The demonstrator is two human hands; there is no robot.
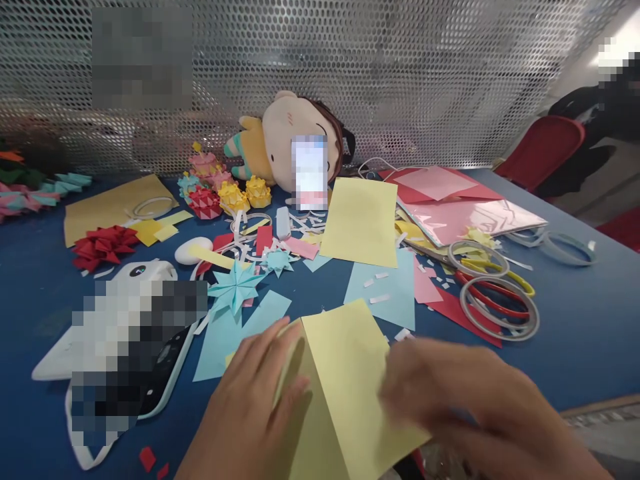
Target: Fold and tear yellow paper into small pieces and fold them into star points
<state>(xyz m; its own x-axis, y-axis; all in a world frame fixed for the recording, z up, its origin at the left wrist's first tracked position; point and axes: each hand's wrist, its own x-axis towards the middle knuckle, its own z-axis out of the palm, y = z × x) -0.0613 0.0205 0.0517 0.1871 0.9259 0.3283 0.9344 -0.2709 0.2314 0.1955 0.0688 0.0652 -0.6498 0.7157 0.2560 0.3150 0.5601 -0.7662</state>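
Note:
A folded light yellow sheet of paper [345, 380] stands like a tent on the blue table [575, 313] at the near edge. My left hand [255, 407] lies on its left flap, fingers stretched out flat along the fold. My right hand [465, 407] covers the sheet's right edge and is smeared by motion, so its fingers are unclear. Pale blue paper sheets [235, 333] lie under and beside the yellow one.
A second yellow sheet [361, 221], pink and red sheets [450, 200], scissors [475, 270], tape rings [500, 308], paper stars [235, 287], a red bow [104, 245], a plush doll [285, 137] and paper scraps lie around. A mesh wall stands behind. A red chair [543, 150] is at right.

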